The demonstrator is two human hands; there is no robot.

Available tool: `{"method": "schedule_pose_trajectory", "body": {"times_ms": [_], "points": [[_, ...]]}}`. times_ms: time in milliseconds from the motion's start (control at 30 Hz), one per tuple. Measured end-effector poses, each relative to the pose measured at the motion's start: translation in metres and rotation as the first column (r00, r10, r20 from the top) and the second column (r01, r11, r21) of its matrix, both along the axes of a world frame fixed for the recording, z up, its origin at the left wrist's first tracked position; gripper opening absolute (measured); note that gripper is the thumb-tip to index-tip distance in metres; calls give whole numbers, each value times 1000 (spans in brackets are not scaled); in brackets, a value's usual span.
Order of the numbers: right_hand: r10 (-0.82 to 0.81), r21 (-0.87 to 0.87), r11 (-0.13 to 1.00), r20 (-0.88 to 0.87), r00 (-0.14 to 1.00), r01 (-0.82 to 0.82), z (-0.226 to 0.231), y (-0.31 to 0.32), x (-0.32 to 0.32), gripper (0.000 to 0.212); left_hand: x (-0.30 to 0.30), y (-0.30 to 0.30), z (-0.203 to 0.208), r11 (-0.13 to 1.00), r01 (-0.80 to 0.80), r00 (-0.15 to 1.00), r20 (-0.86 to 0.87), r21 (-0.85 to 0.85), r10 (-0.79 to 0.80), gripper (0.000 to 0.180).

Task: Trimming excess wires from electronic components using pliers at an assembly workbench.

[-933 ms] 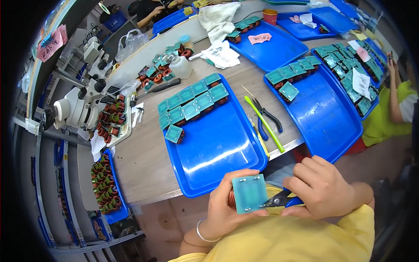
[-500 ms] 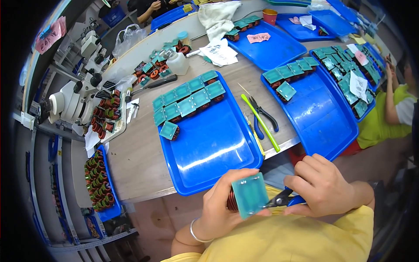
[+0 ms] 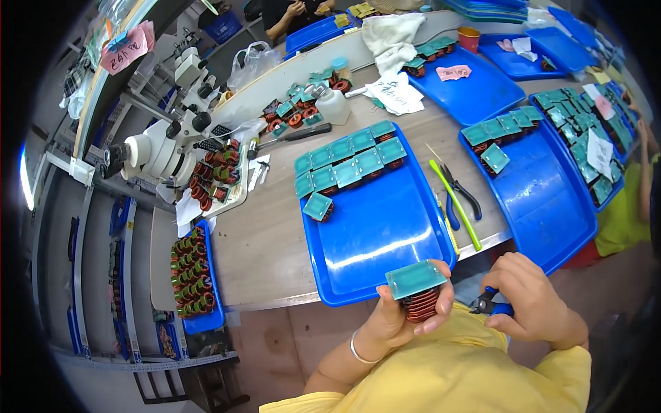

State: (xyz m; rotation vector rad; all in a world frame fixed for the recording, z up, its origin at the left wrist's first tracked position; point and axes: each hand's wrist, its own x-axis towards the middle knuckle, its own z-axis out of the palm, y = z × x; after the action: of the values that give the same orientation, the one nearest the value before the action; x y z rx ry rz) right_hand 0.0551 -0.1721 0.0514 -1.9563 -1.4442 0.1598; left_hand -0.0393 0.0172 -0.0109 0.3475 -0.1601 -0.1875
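A copper-wound coil with a green square board [image 3: 416,278] on top is gripped in my left hand [image 3: 391,318], in front of the near edge of a blue tray [image 3: 385,241]. The copper windings face me below the board. My right hand [image 3: 529,294] is closed around blue-handled cutting pliers [image 3: 490,303], whose dark jaws point toward the coil but stay apart from it. In the tray, rows of similar board-topped coils [image 3: 348,160] fill the far end, with a single one [image 3: 318,206] set nearer by itself.
Right of the tray lie a bright green stick [image 3: 454,205] and black-and-blue pliers [image 3: 460,198]. Another blue tray [image 3: 537,206] holds more coils. At left stand a white microscope [image 3: 148,151] and a tray of green-and-copper coils [image 3: 194,275]. A person [image 3: 292,17] sits across the bench.
My left hand has turned the coil, so its windings now show below the board. The pliers have come away from the board's edge. The whole view has shifted.
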Motion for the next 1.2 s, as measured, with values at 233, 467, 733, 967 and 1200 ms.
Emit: {"method": "schedule_pose_trajectory", "body": {"times_ms": [233, 467, 733, 967, 1200], "points": [[-13, 8, 1000, 25, 1000, 13, -2, -1, 0, 42, 1, -2, 4, 996, 21, 1000, 18, -81, -20, 88], [-18, 17, 1000, 12, 1000, 18, -1, -4, 0, 41, 0, 0, -4, 1000, 29, 999, 39, 3, -29, 88], [-61, -10, 998, -18, 998, 60, -7, -7, 4, 39, 2, -4, 23, 897, -99, 975, -139, 430, 175, 64], [-113, 13, 993, -82, 990, 114, -17, -7, 2, 46, 2, -3, 22, 880, -104, 960, -183, 464, 210, 58], [-120, -3, 993, -78, 990, 120, -18, -8, 4, 46, 2, -5, 22, 879, -114, 962, -169, 463, 214, 59]]}}
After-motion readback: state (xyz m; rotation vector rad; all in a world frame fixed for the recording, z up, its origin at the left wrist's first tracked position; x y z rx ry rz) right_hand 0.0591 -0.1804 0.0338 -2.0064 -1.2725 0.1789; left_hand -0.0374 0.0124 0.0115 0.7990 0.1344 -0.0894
